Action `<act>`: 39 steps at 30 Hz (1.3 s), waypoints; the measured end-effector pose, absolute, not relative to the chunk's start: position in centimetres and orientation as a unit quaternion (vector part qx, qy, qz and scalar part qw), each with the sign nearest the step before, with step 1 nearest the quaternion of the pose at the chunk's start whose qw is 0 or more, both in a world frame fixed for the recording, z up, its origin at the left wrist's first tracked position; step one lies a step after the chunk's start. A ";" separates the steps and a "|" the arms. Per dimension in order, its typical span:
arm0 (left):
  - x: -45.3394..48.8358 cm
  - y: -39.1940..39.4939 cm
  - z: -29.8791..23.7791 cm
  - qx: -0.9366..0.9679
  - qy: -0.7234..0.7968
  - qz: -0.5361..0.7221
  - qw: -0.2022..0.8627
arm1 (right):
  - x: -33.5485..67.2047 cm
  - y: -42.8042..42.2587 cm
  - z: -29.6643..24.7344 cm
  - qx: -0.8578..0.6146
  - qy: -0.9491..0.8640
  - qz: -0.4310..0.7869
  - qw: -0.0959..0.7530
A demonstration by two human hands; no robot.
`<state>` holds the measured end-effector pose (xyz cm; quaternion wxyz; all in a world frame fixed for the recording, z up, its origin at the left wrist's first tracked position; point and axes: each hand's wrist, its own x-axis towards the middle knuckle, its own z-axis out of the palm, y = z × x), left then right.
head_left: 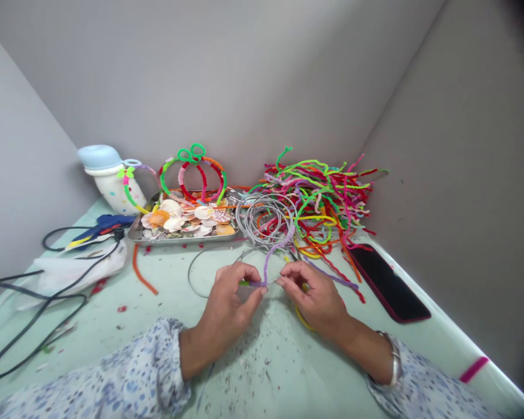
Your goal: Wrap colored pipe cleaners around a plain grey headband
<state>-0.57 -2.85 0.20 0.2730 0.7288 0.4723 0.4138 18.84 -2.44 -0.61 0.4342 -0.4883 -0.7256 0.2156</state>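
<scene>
Over the middle of the table, my left hand [231, 302] is closed in a pinch on a lilac pipe cleaner [266, 265], whose free end curves up and away. A bit of green fuzz shows beside the lilac at the fingers. Just to the right, my right hand [317, 299] pinches what looks like a thin grey wire running from the left hand; its fingertips partly hide it. A loose coil of grey wire [266, 220] lies right behind both hands. Some yellow pipe cleaner [303, 319] shows under my right hand.
At the back stands a metal tray [183, 239] of seashells with finished fuzzy rings [193, 174]. Right of it is a heap of colourful pipe cleaners [318, 192]. A phone [388, 285] lies at right; a bottle [113, 180], pliers [98, 227] and black cable [48, 299] at left.
</scene>
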 end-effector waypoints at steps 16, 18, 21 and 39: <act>-1.2 -2.1 0.5 0.808 0.378 0.437 0.114 | 18.6 -2.2 -0.6 -0.492 -0.710 0.243 0.441; -1.2 -2.0 0.4 0.809 0.370 0.442 0.114 | 18.6 -2.2 -0.7 -0.494 -0.711 0.241 0.438; -1.3 -1.9 0.3 0.808 0.366 0.447 0.113 | 18.7 -2.1 -0.8 -0.493 -0.710 0.244 0.439; -1.1 -2.1 0.3 0.792 0.355 0.485 0.107 | 18.8 -2.4 -0.7 -0.468 -0.729 0.187 0.464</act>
